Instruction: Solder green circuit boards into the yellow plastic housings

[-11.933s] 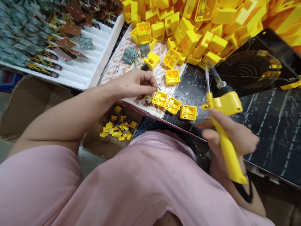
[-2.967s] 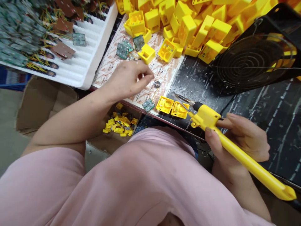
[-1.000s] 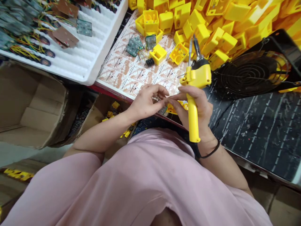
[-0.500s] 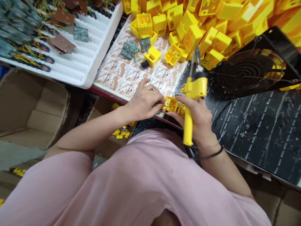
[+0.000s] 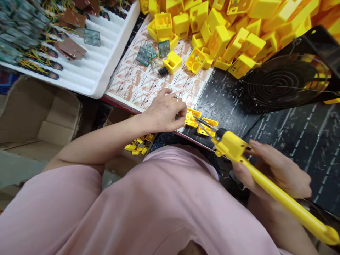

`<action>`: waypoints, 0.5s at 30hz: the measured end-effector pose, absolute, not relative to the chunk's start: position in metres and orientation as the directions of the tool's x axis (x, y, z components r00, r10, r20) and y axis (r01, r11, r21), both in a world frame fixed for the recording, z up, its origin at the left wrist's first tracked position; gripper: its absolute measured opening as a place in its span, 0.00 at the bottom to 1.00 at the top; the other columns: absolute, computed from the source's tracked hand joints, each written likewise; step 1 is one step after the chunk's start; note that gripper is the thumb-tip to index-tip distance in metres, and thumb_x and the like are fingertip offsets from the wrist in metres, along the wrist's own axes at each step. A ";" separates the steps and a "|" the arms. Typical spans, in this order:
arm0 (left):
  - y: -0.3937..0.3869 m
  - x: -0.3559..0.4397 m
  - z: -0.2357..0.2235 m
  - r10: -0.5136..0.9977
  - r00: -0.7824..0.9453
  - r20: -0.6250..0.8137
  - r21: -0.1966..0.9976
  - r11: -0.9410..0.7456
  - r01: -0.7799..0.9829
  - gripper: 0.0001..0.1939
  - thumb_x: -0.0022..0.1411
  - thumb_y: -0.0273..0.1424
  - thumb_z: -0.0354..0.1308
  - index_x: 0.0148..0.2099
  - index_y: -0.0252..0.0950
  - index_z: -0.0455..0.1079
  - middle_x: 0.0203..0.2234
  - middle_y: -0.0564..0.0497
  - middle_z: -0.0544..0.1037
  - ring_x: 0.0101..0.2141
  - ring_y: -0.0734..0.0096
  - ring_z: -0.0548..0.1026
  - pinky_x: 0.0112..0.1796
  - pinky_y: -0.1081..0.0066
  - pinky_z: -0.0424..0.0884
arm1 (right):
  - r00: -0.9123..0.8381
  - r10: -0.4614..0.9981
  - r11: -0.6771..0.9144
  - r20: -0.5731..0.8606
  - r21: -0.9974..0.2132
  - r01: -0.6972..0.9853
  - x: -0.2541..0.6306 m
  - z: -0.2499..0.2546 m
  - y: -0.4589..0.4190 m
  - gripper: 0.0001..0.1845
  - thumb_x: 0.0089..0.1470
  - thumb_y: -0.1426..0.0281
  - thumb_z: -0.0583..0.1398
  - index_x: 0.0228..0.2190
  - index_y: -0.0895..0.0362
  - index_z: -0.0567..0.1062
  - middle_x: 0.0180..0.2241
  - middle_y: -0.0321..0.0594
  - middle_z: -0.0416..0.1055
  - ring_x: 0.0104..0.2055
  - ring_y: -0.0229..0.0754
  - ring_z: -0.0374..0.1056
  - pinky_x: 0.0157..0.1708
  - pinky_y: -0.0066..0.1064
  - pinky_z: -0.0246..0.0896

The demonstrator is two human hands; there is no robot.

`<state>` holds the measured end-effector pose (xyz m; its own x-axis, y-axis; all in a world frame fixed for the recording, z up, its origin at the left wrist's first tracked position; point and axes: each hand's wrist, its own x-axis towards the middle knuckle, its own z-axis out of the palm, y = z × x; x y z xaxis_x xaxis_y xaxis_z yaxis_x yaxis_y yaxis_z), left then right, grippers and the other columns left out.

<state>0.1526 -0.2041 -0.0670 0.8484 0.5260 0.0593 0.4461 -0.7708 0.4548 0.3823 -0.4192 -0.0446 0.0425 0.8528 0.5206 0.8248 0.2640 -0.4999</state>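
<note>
Head view: right grip [image 5: 277, 168] clamped on iron [image 5: 267, 181], tip at case [image 5: 190, 119], 10 o'clock of it. Case at left grip's [image 5: 167, 111] 3 o'clock; fingers curled, can't tell if pinching. Second case [image 5: 201, 131] at first's 4 o'clock.

A black fan [image 5: 285, 83] stands on the dark benchtop [image 5: 287, 138], with an open cardboard box [image 5: 50, 111] lower at left.

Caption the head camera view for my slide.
Right hand points a yellow soldering tool at a small yellow case beside the left hand.
</note>
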 end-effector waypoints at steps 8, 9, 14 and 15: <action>-0.202 0.157 -0.061 0.511 0.859 0.038 0.450 -0.776 0.442 0.08 0.54 0.33 0.56 0.27 0.39 0.74 0.22 0.52 0.77 0.35 0.60 0.77 0.58 0.47 0.64 | -0.146 0.878 0.401 0.456 -0.535 0.744 0.385 -0.050 -0.402 0.02 0.63 0.66 0.65 0.36 0.50 0.78 0.30 0.37 0.80 0.29 0.42 0.79 0.26 0.32 0.75; -0.202 0.158 -0.061 0.509 0.860 0.035 0.444 -0.779 0.443 0.07 0.53 0.33 0.56 0.27 0.39 0.74 0.22 0.51 0.77 0.35 0.60 0.77 0.58 0.47 0.64 | -0.167 0.877 0.411 0.451 -0.524 0.746 0.386 -0.049 -0.400 0.04 0.63 0.66 0.65 0.34 0.51 0.77 0.30 0.37 0.80 0.30 0.41 0.79 0.26 0.31 0.75; -0.203 0.163 -0.060 0.528 0.849 0.019 0.418 -0.776 0.472 0.06 0.51 0.33 0.57 0.25 0.39 0.73 0.21 0.53 0.76 0.33 0.61 0.76 0.56 0.48 0.65 | -0.289 0.824 0.525 0.488 -0.464 0.713 0.383 -0.033 -0.390 0.11 0.54 0.73 0.71 0.38 0.52 0.77 0.33 0.37 0.82 0.32 0.41 0.80 0.28 0.30 0.78; -0.203 0.164 -0.060 0.533 0.846 0.016 0.415 -0.773 0.479 0.06 0.52 0.33 0.57 0.25 0.39 0.73 0.21 0.53 0.76 0.33 0.62 0.75 0.55 0.49 0.65 | -0.302 0.815 0.541 0.494 -0.464 0.701 0.383 -0.030 -0.389 0.13 0.53 0.74 0.72 0.39 0.52 0.77 0.33 0.37 0.82 0.32 0.41 0.80 0.28 0.30 0.77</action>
